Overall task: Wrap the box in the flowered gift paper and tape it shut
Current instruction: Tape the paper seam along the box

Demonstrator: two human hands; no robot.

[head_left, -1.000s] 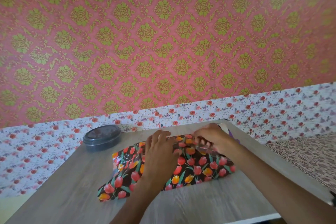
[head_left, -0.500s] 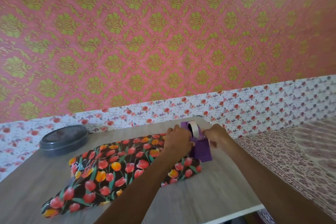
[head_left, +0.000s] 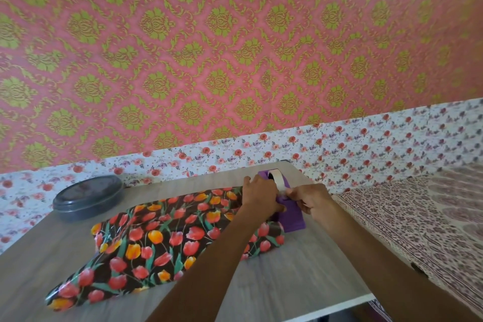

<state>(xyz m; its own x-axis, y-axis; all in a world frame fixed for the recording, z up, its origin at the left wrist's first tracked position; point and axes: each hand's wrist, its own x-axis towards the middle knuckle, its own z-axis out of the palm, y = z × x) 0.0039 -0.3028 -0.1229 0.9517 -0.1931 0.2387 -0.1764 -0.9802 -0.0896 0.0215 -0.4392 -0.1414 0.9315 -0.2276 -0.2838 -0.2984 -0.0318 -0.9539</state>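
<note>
The box lies mid-table, covered by black gift paper (head_left: 162, 238) printed with red and orange tulips; a loose flap of the paper trails toward the front left. A purple tape dispenser (head_left: 290, 214) with a white tape roll (head_left: 275, 178) stands at the paper's right end. My left hand (head_left: 260, 197) grips the dispenser's left side, partly over the paper. My right hand (head_left: 309, 198) pinches the strip of tape at the dispenser's front. The box itself is hidden under the paper.
A dark grey round lidded container (head_left: 87, 196) sits at the table's back left. The wooden table (head_left: 287, 285) ends in a white front edge. A patterned cloth surface (head_left: 423, 219) lies to the right, and the wallpapered wall stands close behind.
Both hands left the top of the wrapped box and moved right to the tape dispenser. The left hand now holds the dispenser and the right pinches the tape.
</note>
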